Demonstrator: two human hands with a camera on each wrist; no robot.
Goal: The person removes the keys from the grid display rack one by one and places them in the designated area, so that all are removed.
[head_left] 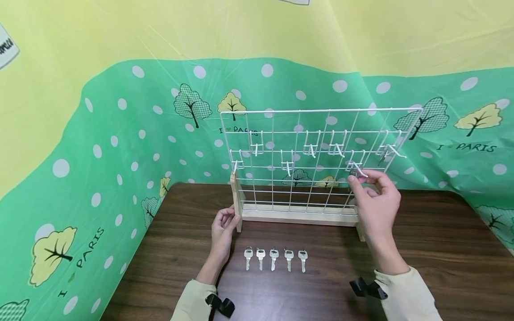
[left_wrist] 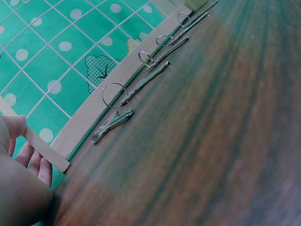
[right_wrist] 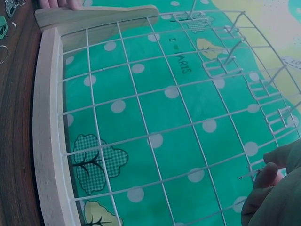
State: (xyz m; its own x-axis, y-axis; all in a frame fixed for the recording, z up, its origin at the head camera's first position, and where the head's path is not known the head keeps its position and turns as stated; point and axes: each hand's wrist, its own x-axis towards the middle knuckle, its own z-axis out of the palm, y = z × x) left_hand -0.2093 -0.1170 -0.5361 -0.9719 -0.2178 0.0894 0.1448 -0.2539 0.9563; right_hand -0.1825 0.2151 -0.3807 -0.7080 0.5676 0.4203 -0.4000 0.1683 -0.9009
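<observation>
A white wire grid rack [head_left: 289, 193] stands on a wooden base, with several white hooks [head_left: 336, 150] hung across its upper rows. My left hand [head_left: 222, 228] grips the rack's left wooden side post [head_left: 237, 200], thumb in front and fingers behind. At the lower right hook [head_left: 356, 166], my right hand [head_left: 378, 205] pinches a key [head_left: 352, 173] by thumb and index finger; most of it is hidden, and I cannot tell whether its ring is on the hook. Another key [head_left: 386, 156] hangs at the upper right hook. In the right wrist view, only a thin metal tip [right_wrist: 248, 176] shows beyond the fingers.
Several silver keys [head_left: 274, 258] with rings lie in a row on the dark wooden table [head_left: 321, 290], in front of the rack's base [head_left: 297, 217]. Behind stands a green and yellow printed cloth [head_left: 160, 129]. Black straps [head_left: 367, 288] sit at both wrists.
</observation>
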